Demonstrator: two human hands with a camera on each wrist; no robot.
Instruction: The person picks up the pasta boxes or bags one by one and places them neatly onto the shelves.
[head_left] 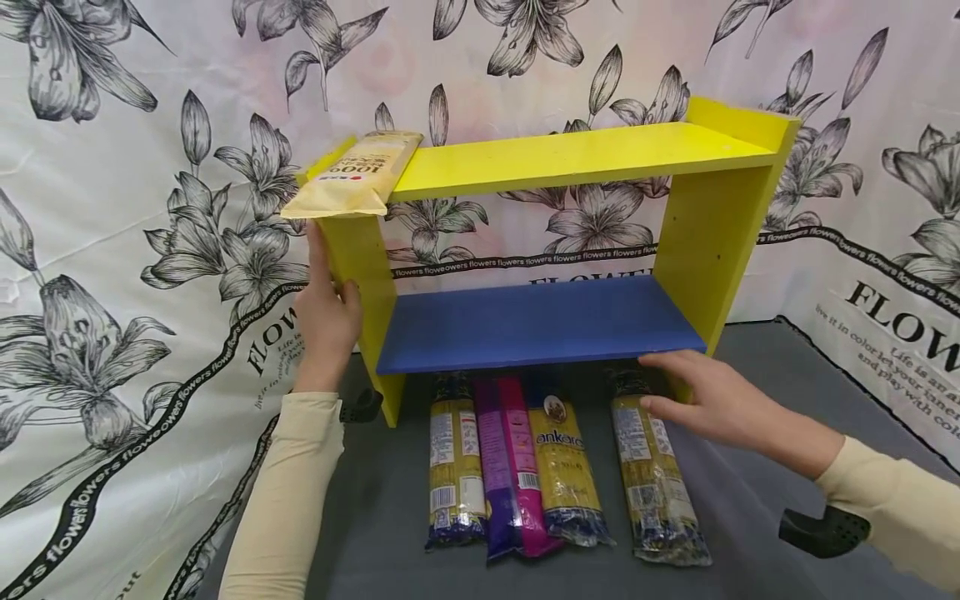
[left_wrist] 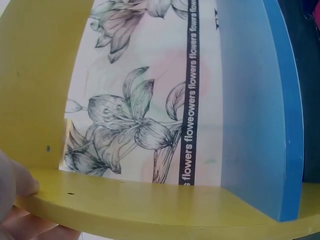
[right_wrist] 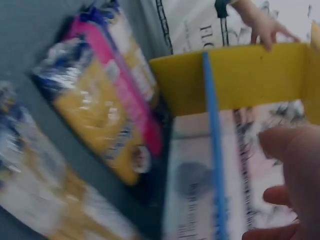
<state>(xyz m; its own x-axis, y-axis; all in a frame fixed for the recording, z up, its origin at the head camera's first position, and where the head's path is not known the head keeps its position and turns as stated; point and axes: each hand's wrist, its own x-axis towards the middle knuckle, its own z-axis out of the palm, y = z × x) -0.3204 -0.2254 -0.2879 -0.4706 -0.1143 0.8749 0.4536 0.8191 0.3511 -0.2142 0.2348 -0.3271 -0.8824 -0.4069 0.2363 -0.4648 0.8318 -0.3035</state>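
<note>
A yellow shelf unit [head_left: 540,162] with a blue middle board [head_left: 540,325] stands in front of me. My left hand [head_left: 326,321] holds the front edge of its left side panel [left_wrist: 125,200]; the thumb lies on the inner face and fingers are on the outer side in the left wrist view. A cream packet [head_left: 363,175] printed "100%" lies on the top board's left end, just above that hand. Near the blue board's right front corner is my right hand [head_left: 712,400], fingers extended and apart. In the right wrist view these fingers [right_wrist: 280,145] hold nothing.
Under the blue board, several long packets lie on the dark grey table [head_left: 375,533]: a yellow one [head_left: 456,467], a pink-purple one [head_left: 517,475], a yellow "ankara" one [head_left: 562,458] and another yellow one [head_left: 652,475] at right. Flower-printed cloth [head_left: 187,250] hangs behind.
</note>
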